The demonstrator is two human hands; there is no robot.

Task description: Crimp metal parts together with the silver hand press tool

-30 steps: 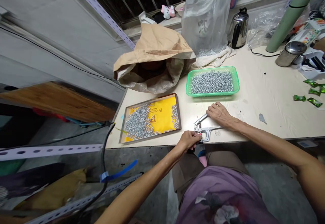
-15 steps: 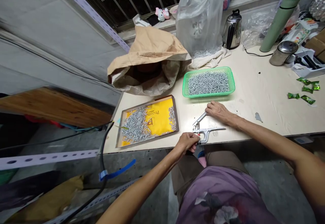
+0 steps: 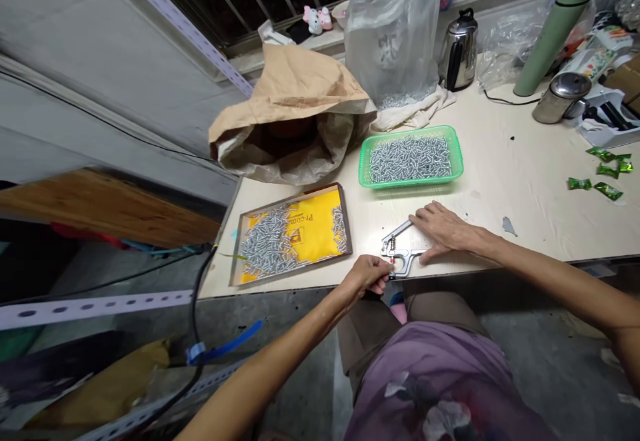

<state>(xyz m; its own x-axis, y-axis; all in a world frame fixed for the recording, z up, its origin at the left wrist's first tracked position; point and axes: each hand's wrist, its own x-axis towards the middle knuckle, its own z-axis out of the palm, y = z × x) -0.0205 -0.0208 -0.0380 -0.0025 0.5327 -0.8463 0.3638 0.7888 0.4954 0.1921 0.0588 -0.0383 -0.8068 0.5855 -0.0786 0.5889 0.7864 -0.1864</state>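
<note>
A silvery pair of hand pliers (image 3: 407, 262) lies at the table's front edge, its handles spread apart, with a spring and a small red part near its head. My right hand (image 3: 445, 229) spans the handles, fingertips on the upper lever and thumb at the lower one. At the head, the fingers of my left hand (image 3: 371, 274) are pinched together; whatever is between them is hidden. To the left is a shallow cardboard tray (image 3: 345, 228) with loose small metal pins on yellow card. Behind the pliers stands a green plastic basket (image 3: 411, 184) full of similar small metal pieces.
An open brown paper bag (image 3: 300, 94) stands behind the tray. Farther back are a clear plastic bag (image 3: 395, 41), a steel kettle (image 3: 461, 51) and a green flask (image 3: 557, 34). Several green-wrapped sweets (image 3: 607, 190) lie at the right.
My right hand has shifted from the upper lever's end to reach across both handles, its thumb coming down to the lower one. My left hand stays at the head.
</note>
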